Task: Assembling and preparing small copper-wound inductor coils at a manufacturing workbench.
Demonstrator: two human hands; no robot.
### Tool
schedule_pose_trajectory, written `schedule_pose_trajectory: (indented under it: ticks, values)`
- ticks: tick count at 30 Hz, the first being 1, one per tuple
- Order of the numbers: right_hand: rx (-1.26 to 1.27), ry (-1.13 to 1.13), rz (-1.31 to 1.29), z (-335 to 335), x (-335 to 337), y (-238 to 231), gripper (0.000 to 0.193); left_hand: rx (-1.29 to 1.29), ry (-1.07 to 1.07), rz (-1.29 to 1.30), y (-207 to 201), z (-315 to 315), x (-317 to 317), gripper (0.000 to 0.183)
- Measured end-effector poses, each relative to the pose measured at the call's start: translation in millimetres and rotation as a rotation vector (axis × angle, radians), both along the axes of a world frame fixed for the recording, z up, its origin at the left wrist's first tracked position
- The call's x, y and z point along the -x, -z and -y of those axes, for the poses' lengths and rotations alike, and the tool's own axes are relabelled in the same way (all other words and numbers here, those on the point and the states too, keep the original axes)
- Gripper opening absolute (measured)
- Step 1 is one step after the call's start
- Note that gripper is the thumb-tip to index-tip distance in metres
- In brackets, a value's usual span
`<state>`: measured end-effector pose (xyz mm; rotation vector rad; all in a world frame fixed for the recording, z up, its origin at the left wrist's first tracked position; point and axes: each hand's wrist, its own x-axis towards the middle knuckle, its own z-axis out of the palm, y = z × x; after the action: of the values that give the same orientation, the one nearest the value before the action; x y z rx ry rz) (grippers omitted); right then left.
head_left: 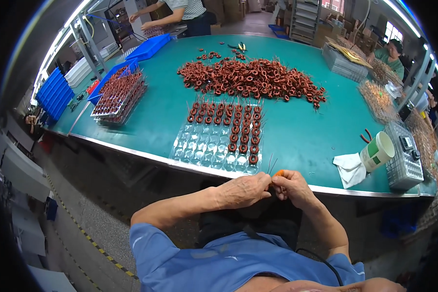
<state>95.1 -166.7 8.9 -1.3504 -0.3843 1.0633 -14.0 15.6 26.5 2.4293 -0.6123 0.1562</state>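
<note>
My left hand (246, 189) and my right hand (295, 187) meet just off the table's front edge, fingers pinched together. Between them thin wire leads (271, 166) stick up; whatever body they belong to is hidden by my fingers. An orange covering (279, 173) shows at a fingertip of my right hand. Just beyond my hands lies a clear plastic tray (199, 146) with round pockets. Red-brown ring coils (244, 130) fill its far rows and its right-hand columns, while the near left pockets hold none. Farther back spreads a large heap of similar coils (250, 78).
At left, filled trays (118, 100) are stacked near blue bins (148, 47). Pliers (242, 47) lie behind the heap. On the right are a white-and-green cup (377, 150), a white cloth (349, 170), red-handled pliers (366, 136) and stacked clear trays (405, 163). Other people work beyond the table.
</note>
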Motion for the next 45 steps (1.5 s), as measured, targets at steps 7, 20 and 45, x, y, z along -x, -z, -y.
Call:
schedule_pose_trajectory:
  ticks: [7, 20, 45]
  values:
    - [0.017, 0.033, 0.303, -1.6, 5.3, -1.5, 0.025, -0.416, -0.026, 0.366, 8.0, -1.1, -2.0, 0.020]
    - [-0.150, 0.188, 0.683, -26.2, -3.9, -60.4, 0.022, 0.827, -0.190, -0.114, -13.5, -5.9, -15.5, 0.028]
    - [-0.061, 0.025, 0.821, -13.4, -24.9, -66.9, 0.025, 0.121, -0.199, 0.391, -20.9, 1.1, -23.6, 0.028]
